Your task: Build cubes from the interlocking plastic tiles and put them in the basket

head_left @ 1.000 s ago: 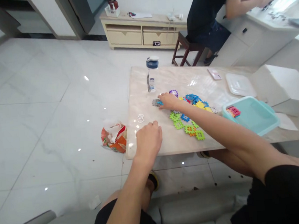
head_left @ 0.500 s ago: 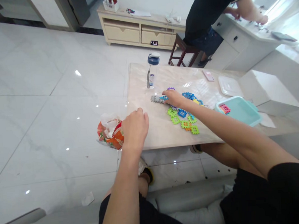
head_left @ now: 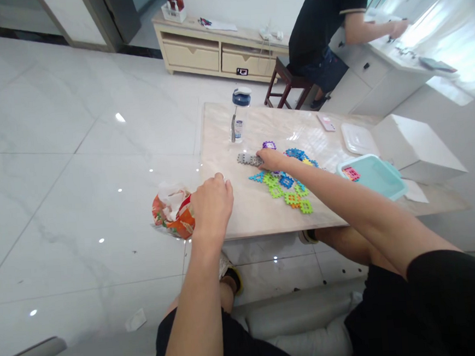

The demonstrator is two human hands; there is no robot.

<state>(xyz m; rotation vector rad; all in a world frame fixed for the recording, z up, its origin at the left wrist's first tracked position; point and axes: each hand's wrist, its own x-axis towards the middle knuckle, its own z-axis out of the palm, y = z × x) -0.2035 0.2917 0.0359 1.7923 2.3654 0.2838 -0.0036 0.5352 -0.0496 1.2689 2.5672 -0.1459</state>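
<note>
Working at the marble-look table point(head_left: 247, 218): left hand point(head_left: 213, 204) curled, palm hidden, well nearside of the water bottle point(head_left: 239, 125). Right hand point(head_left: 269, 159) bends its fingers onto gray notched tiles point(head_left: 246, 158) just nearside of it, picking or placing I'd guess, can't tell if pinched; next wants careful fingertips. White bit point(head_left: 224, 177) by the left hand? Held or not, no clue.
</note>
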